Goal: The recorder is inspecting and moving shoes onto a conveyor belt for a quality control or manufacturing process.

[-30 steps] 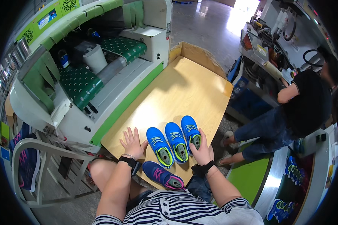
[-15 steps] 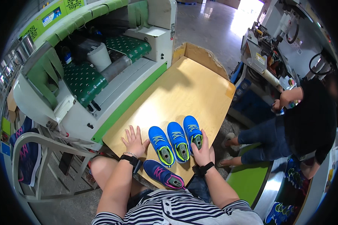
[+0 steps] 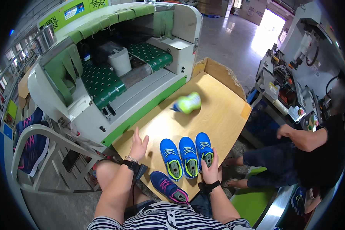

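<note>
Three blue shoes with yellow-green laces and lining stand side by side on the wooden table: a left one [image 3: 170, 153], a middle one [image 3: 188, 152] and a right one [image 3: 204, 145]. My right hand [image 3: 211, 168] grips the right shoe around its heel opening, thumb on the inner side and fingers along the outer side. My left hand [image 3: 138, 145] is raised left of the row, fingers stretched, holding nothing. A navy shoe with pink laces [image 3: 166, 184] lies slanted at the near edge. Farther up, a blurred blue shoe with a yellow-green sole [image 3: 188, 103] appears tipped, sole showing.
A machine with a green perforated belt [image 3: 103, 86] borders the table's far left side. Cardboard [image 3: 222, 74] edges the far end. A grey metal rack [image 3: 30, 153] with navy shoes stands left. At right, a person in dark clothes [image 3: 314, 149] is beside another machine [image 3: 274, 82].
A blurred blue and yellow-green shoe has appeared over the far part of the table. My left hand has lifted off the tabletop. The view has shifted; my right hand stays at the right shoe.
</note>
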A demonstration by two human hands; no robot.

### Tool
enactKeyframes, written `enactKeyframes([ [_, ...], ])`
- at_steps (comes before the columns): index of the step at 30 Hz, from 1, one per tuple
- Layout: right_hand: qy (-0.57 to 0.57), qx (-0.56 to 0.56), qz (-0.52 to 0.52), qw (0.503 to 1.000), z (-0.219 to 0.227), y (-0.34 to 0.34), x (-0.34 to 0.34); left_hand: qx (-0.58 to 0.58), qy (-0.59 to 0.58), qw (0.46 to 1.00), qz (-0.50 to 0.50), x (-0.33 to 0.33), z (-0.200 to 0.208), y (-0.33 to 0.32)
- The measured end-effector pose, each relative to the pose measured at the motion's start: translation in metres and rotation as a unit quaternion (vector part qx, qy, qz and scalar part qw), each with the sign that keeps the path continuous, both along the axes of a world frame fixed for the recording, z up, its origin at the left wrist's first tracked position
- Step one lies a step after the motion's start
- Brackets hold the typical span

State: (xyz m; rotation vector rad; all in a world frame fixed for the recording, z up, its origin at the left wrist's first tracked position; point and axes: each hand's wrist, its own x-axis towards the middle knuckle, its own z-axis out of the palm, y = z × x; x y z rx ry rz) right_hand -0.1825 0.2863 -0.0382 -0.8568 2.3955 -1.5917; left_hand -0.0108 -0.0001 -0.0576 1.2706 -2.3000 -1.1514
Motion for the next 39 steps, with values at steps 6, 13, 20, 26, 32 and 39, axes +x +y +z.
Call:
enactKeyframes([
  [6, -0.018, 0.008, -0.004, 1.0, 0.002, 0.0, 0.0, -0.045, 0.12, 0.991, 0.034, -0.041, 0.021, -0.031],
  [13, 0.008, 0.003, -0.005, 1.0, -0.001, 0.002, -0.001, 0.043, 0.069, 0.995, -0.051, -0.143, 0.04, -0.044],
  [20, 0.025, 0.015, 0.029, 0.999, 0.0, -0.005, 0.003, 0.184, 0.041, 0.982, -0.03, -0.28, -0.026, -0.056],
  [26, 0.026, 0.027, 0.018, 0.999, 0.004, 0.005, -0.004, 0.398, 0.053, 0.915, 0.04, -0.326, -0.053, -0.023],
  [32, 0.02, 0.014, 0.028, 0.999, 0.0, 0.002, -0.005, 0.18, 0.119, 0.975, 0.045, -0.295, -0.015, -0.017],
  [39, 0.021, 0.016, 0.019, 0.999, 0.004, 0.004, -0.004, -0.116, -0.013, 0.984, -0.136, -0.166, 0.061, -0.049],
])
